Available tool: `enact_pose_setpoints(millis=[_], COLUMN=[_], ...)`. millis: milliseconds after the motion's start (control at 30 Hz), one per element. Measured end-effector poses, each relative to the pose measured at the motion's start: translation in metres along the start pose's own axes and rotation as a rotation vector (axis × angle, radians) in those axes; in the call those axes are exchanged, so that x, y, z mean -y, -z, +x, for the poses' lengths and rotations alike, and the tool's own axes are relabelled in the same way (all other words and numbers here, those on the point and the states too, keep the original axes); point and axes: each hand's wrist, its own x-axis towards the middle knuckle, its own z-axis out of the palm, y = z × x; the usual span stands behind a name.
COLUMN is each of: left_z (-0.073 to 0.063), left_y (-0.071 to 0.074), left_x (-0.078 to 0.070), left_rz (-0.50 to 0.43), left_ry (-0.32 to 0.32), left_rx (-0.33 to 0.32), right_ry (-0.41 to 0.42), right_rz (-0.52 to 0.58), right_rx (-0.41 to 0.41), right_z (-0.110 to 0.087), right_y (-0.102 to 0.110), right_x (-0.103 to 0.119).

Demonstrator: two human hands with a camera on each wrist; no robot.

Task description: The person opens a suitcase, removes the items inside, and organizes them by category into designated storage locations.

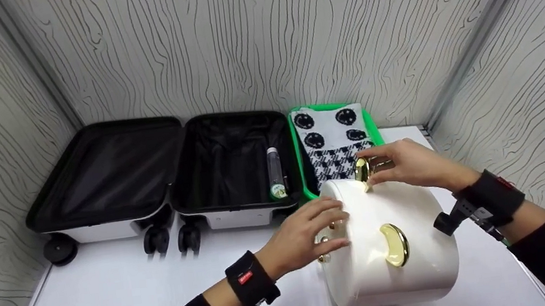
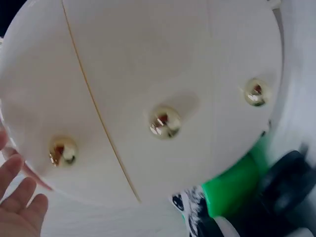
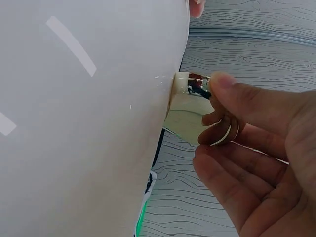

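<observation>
A white drum-shaped box (image 1: 418, 218) lies on its curved side at the right of the white table. Gold handles stand out from that side: one (image 1: 397, 245) faces me and another (image 1: 362, 169) is at the top. My right hand (image 1: 405, 166) pinches the top handle between thumb and fingers; the right wrist view shows the thumb (image 3: 224, 81) on the metal. At the box's left flat face is my left hand (image 1: 307, 233), its fingers spread and reaching to the rim. Round gold knobs (image 2: 165, 122) and a thin gold line mark this face.
An open black-lined suitcase (image 1: 106, 177) with wheels lies at the back left. A clear bottle (image 1: 275, 170) rests in its right half. Behind the box, a green tray (image 1: 375, 131) holds patterned grey-and-black cloths (image 1: 329, 131). Wood-grain panels (image 1: 213, 41) enclose the table.
</observation>
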Motion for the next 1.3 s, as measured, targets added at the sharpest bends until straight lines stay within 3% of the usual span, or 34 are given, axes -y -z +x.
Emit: enact_pose_setpoints(millis=[100, 167, 300, 433, 567, 733, 1067, 1300], left_z=[-0.025, -0.046, -0.088, -0.124, -0.147, -0.156, -0.145, -0.137], left_y=[0.009, 0.016, 0.031, 0.042, 0.047, 0.049, 0.052, 0.048], left_x=[0.020, 0.036, 0.070, 0.097, 0.112, 0.120, 0.130, 0.133], left_rz=[0.063, 0.123, 0.329, 0.521, 0.593, 0.607, 0.656, 0.683], left_ry=[0.096, 0.193, 0.335, 0.407, 0.469, 0.514, 0.489, 0.498], left_rx=[-0.042, -0.047, -0.097, -0.187, -0.244, -0.260, -0.313, -0.285], right_ry=[0.007, 0.006, -0.011, -0.033, -0.040, -0.036, -0.056, -0.044], right_rz=[-0.024, -0.057, -0.112, -0.076, -0.061, -0.065, -0.053, -0.059], right_rx=[-0.019, -0.029, 0.009, 0.077, 0.071, 0.026, 0.002, -0.012], right_z=[-0.008, -0.015, -0.028, -0.038, -0.050, -0.059, -0.060, -0.061], right_y=[-0.006, -0.008, -0.005, -0.002, -0.006, -0.015, -0.016, -0.011], right_x=[0.000, -0.001, -0.006, -0.012, -0.019, -0.024, -0.025, -0.024])
